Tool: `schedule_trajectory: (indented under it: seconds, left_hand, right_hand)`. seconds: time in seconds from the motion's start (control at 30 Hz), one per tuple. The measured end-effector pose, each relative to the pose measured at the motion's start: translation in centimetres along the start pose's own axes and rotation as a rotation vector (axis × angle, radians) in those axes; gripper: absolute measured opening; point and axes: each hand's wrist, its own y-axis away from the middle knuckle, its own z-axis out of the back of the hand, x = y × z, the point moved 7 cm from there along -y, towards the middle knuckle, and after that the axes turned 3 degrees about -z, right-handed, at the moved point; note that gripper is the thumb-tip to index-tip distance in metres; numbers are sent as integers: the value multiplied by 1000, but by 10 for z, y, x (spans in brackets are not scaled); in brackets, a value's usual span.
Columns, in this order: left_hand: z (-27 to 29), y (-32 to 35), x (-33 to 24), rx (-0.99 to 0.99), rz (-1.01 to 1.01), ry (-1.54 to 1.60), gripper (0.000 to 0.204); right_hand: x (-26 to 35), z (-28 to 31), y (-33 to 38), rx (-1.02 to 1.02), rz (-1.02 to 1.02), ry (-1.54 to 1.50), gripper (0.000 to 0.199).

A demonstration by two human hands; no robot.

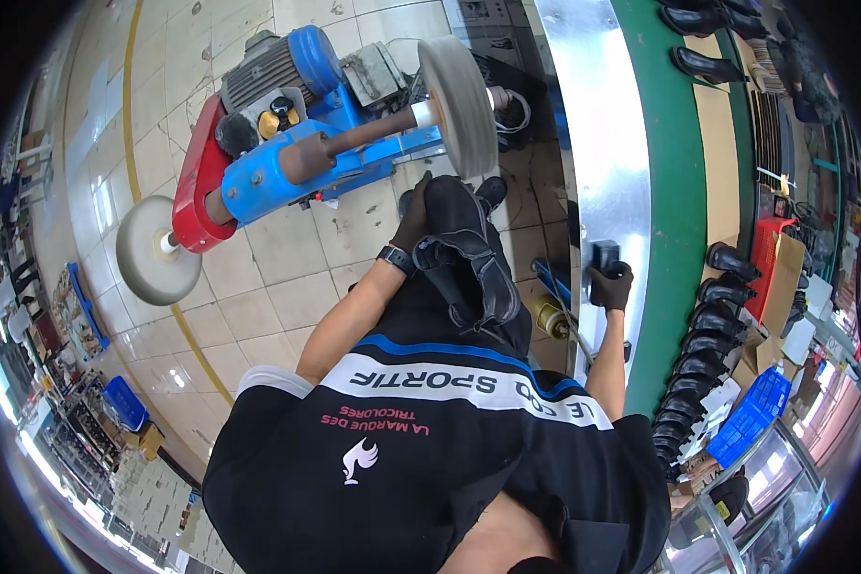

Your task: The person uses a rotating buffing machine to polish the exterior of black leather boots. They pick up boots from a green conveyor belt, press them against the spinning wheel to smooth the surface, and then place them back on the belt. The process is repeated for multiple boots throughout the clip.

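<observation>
My left hand (413, 218), in a dark glove, is closed on the side of a black lace-up shoe (452, 212). The shoe lies in front of my legs, its toe pointing away from me and its collar facing back. Just beyond the toe stands the large grey buffing wheel (459, 107) of a blue machine (270, 180); whether the two touch I cannot tell. Off to the right, my gloved right hand (610, 286) grips a small black block (605, 253) over the shiny metal tabletop (603, 143). The block's underside is hidden.
A second, pale wheel (153, 251) sits at the machine's left end, beside a red belt guard (199, 163). Several black shoes (706, 330) line the green surface (670, 239) at right. A yellowish canister (551, 318) stands below the metal table's edge.
</observation>
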Motion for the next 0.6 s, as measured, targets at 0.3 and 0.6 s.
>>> schedule_trajectory:
  seconds: [0.3, 0.6]
  left_hand:
    - [-22, 29, -19, 32, -105, 55, 55]
    - [-18, 38, -29, 21, -126, 134, 49]
  right_hand:
    - [54, 3, 22, -42, 69, 137, 71]
    - [177, -65, 62, 254, 333, -4, 75]
